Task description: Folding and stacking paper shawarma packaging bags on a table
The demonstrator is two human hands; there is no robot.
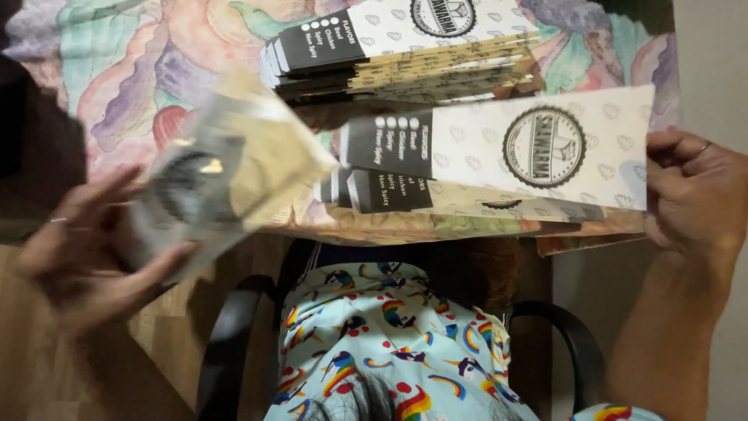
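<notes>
flat sleeve (538, 152) on near pile (389, 191), stack (405, 51) behind, blurred sleeve (226, 171) left

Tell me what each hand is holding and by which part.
Left hand: a blurred paper sleeve, by its lower end. Right hand: a flat printed sleeve, by its right end.

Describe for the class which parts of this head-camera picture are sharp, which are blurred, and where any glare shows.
Head view: the left hand and the paper sleeve it holds are smeared by motion blur, with a small bright glint on the sleeve; the long white sleeve at the right hand and the stack are sharp; the left edge is dark.
</notes>
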